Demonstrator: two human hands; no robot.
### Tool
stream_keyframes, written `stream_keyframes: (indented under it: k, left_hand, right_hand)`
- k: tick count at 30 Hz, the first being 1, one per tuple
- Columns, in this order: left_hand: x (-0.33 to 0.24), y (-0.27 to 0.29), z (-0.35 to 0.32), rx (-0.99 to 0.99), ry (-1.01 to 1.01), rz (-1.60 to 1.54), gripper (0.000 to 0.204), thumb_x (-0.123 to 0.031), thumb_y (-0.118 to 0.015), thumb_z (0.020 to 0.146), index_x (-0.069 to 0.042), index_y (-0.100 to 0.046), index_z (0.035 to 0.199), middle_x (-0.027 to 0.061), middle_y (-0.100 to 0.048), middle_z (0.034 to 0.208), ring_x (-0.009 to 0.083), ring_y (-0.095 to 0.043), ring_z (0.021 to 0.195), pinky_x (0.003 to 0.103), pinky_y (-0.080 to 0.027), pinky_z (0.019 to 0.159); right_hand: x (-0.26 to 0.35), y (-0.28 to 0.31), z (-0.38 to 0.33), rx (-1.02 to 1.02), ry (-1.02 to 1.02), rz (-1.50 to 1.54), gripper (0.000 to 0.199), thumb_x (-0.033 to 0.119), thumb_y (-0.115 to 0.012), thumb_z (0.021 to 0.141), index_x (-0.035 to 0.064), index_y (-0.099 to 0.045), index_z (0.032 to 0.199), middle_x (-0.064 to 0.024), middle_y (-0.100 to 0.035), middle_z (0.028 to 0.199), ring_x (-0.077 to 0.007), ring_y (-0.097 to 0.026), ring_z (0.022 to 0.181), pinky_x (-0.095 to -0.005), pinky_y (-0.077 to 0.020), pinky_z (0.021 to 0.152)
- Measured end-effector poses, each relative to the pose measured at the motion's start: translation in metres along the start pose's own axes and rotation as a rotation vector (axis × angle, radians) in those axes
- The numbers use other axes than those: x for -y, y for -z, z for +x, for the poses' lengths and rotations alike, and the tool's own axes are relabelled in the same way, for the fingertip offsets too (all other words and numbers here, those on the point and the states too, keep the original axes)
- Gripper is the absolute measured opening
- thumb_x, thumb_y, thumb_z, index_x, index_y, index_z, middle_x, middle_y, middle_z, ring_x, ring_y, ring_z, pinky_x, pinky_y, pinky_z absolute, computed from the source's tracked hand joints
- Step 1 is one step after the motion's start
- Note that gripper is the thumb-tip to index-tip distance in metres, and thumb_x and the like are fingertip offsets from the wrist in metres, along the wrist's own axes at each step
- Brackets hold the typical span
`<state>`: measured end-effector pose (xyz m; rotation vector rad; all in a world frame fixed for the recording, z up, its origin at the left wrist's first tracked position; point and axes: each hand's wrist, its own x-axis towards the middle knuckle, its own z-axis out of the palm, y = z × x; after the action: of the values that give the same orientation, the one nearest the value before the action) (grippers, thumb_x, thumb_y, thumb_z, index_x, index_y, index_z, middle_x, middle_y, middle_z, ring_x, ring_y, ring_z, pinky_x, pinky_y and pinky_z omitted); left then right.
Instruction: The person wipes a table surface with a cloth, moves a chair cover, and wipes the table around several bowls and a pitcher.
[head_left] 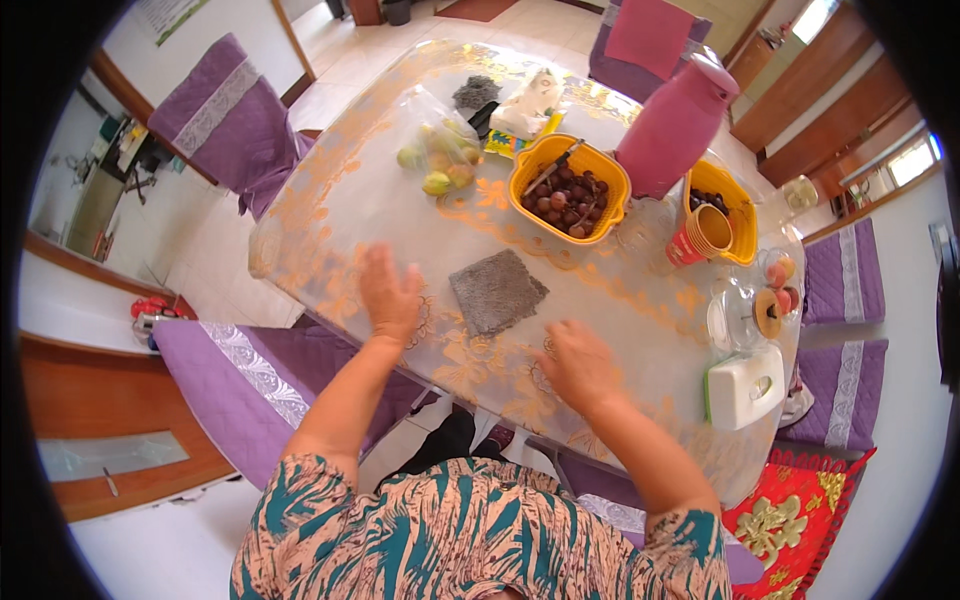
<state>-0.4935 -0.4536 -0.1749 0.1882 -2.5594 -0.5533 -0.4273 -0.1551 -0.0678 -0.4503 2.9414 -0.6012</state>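
A folded grey cloth (497, 292) lies flat on the table (640, 430) in front of me, between my hands. To its left is my left hand (389, 295), held over the tabletop with fingers spread and nothing in it, slightly blurred. My right hand (580, 365) is just to the right of the cloth's near corner. Its fingers are apart and hold nothing, though they are a little smeared. Neither hand touches the cloth. Whether the hands rest on the table or hover above it, I cannot tell.
Beyond the cloth stand a yellow basket (598, 232) of grapes, a pink thermos jug (675, 125) and a bag of green fruit (440, 160). Stacked cups (700, 238), a second yellow basket (740, 215), a glass jar (735, 312) and a white lidded box (745, 388) line the right side.
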Motion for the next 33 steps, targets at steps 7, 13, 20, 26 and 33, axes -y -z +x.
stream_keyframes:
  k: [7,13,20,26,33]
  left_hand:
    - [0.028,0.009,-0.024,0.062,0.122,0.276,0.06,-0.037,-0.051,0.095,-0.001,-0.041,0.142,0.0155,-0.039,0.149,0.0315,-0.031,0.141,0.044,-0.025,0.114]
    - [0.028,0.015,-0.026,0.047,0.107,0.239,0.058,-0.036,-0.051,0.095,0.0,-0.043,0.14,0.0156,-0.039,0.149,0.0312,-0.031,0.141,0.044,-0.026,0.114]
    - [0.03,0.015,-0.025,0.038,0.096,0.245,0.056,-0.034,-0.051,0.095,0.0,-0.044,0.14,0.016,-0.04,0.149,0.0318,-0.033,0.14,0.044,-0.026,0.113]
    - [0.031,0.011,-0.025,0.054,0.097,0.277,0.056,-0.034,-0.05,0.096,-0.001,-0.042,0.141,0.0159,-0.039,0.149,0.032,-0.032,0.14,0.044,-0.026,0.113]
    - [0.03,0.015,-0.024,0.064,0.088,0.316,0.056,-0.031,-0.05,0.096,-0.001,-0.04,0.143,0.0145,-0.037,0.151,0.0311,-0.031,0.14,0.044,-0.026,0.114]
  right_hand:
    - [0.055,-0.055,0.077,-0.129,0.124,0.027,0.068,0.029,-0.069,0.084,0.0144,-0.041,0.144,-0.018,-0.029,0.153,-0.0328,-0.02,0.145,-0.0461,-0.0221,0.114]
    - [0.0,-0.089,0.055,-0.13,0.099,-0.063,0.068,0.046,-0.052,0.093,0.0191,-0.031,0.151,-0.0134,-0.016,0.16,-0.0288,-0.012,0.148,-0.0461,-0.015,0.118]
    - [-0.123,-0.042,-0.017,-0.302,-0.276,-0.254,0.073,0.046,-0.058,0.089,0.0191,-0.03,0.152,-0.0126,-0.019,0.159,-0.0304,-0.016,0.147,-0.0483,-0.0171,0.116]
    - [-0.154,-0.037,-0.062,-0.352,-0.48,-0.332,0.073,0.045,-0.056,0.09,0.0128,-0.03,0.151,-0.0187,-0.021,0.157,-0.0353,-0.019,0.145,-0.0499,-0.0187,0.113]
    - [-0.147,-0.029,-0.045,-0.426,-0.398,-0.2,0.067,0.03,-0.056,0.089,0.0071,-0.035,0.148,-0.0193,-0.029,0.154,-0.0358,-0.024,0.143,-0.0486,-0.0224,0.113]
